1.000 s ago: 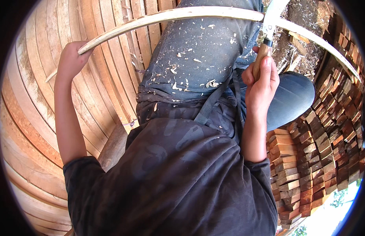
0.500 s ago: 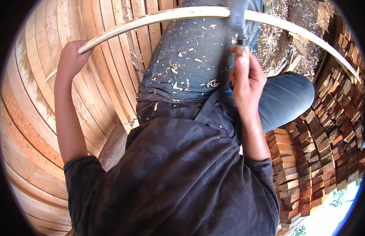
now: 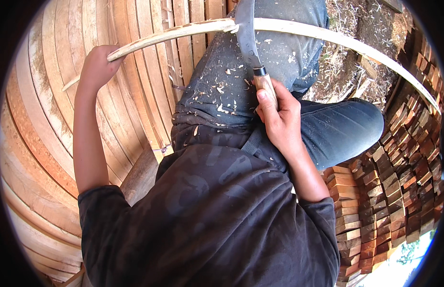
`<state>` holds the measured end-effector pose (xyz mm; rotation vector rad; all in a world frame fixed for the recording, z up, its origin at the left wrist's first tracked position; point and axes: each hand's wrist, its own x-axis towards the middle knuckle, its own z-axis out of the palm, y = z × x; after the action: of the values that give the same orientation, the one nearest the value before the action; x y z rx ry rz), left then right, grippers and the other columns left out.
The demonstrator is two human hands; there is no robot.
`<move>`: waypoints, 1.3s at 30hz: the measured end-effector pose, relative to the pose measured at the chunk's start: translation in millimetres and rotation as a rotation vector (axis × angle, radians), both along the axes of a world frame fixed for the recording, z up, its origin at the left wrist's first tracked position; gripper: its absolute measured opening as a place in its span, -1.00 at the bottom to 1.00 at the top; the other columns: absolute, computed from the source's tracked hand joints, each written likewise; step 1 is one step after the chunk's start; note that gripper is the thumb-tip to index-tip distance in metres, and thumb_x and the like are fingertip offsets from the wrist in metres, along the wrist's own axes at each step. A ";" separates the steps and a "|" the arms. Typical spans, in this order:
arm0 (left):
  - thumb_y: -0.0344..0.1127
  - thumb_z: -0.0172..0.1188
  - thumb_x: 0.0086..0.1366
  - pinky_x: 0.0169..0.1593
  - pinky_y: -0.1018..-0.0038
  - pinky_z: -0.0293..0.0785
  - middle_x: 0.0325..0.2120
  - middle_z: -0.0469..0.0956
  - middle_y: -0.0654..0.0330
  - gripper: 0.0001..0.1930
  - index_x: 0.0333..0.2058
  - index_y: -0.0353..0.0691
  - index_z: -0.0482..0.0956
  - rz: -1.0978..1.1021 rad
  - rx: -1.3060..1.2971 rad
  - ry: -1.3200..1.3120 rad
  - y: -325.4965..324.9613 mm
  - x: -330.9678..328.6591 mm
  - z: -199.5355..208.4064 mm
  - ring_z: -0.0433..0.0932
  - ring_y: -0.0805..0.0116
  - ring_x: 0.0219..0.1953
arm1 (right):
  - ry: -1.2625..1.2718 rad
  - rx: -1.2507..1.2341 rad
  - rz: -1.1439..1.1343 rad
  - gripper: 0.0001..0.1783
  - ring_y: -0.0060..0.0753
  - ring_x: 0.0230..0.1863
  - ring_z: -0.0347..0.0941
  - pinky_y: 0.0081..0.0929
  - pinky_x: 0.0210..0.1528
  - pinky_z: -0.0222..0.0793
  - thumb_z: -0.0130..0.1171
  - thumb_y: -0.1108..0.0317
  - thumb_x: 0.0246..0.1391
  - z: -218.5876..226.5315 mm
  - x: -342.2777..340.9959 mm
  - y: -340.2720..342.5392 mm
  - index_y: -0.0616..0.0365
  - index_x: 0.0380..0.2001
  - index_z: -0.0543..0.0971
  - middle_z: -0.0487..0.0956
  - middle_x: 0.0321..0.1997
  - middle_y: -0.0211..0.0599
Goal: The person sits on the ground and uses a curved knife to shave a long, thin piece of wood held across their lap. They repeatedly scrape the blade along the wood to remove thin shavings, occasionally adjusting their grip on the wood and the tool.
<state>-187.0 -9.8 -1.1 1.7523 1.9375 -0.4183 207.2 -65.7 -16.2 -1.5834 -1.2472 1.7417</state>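
Note:
A long pale wooden pole (image 3: 179, 31), peeled and slender, runs across my thighs from left to right and looks bent through the wide lens. My left hand (image 3: 100, 67) is closed round it near its left end, which pokes out past the wrist. In my right hand (image 3: 281, 112) is the wooden handle of a large knife (image 3: 248, 40) with a broad grey blade. The blade crosses over the pole, and a small curl of shaved wood stands at its left edge. Wood shavings (image 3: 220, 89) lie scattered on my trousers.
Planks (image 3: 107, 91) lie side by side on the left, beside a round log (image 3: 139, 177). Stacked wood blocks (image 3: 382, 205) rise on the right. Shavings and offcuts cover the ground (image 3: 349, 62) beyond my bent knee (image 3: 360, 119).
My right hand has brought the knife left along the pole, tilting it leftward. A curl of wood now shows at the blade. My left hand and the pole have shifted slightly right.

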 end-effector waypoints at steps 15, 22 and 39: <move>-0.24 0.18 0.15 -0.41 0.28 0.36 -0.61 0.49 -0.06 -0.80 -0.43 -0.26 0.63 -0.033 0.069 -0.021 -1.7 -1.0 0.3 0.47 -0.03 -0.54 | 0.034 0.027 -0.127 -0.70 -0.59 -0.50 0.42 -0.57 -0.38 0.38 0.14 0.34 0.18 -0.9 24.3 8.4 0.27 -0.07 0.52 0.53 -0.55 -0.35; -0.25 0.20 0.13 -0.45 0.29 0.34 -0.65 0.46 -0.05 -0.78 -0.52 -0.32 0.57 -0.004 0.032 -0.011 -0.1 4.4 2.8 0.42 0.01 -0.59 | 0.027 -0.063 0.073 -0.67 -0.63 -0.33 0.48 -0.61 -0.26 0.38 0.12 0.30 0.20 1.3 1.0 5.2 0.27 -0.04 0.51 0.61 -0.36 -0.22; -0.27 0.20 0.12 -0.44 0.30 0.34 -0.65 0.48 -0.03 -0.80 -0.52 -0.31 0.59 -0.014 0.085 -0.047 -1.2 -2.6 -3.6 0.44 0.04 -0.59 | 0.697 -0.461 -0.034 -0.59 -0.78 -0.71 0.04 -0.71 -0.65 -0.10 -0.05 0.14 0.31 -5.6 4.9 2.5 0.33 -0.14 0.53 0.26 -0.69 -0.58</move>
<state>-189.6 -11.0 -4.7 1.8131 1.9369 -0.3010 212.1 -63.3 -21.9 -1.0155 -0.5003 2.3782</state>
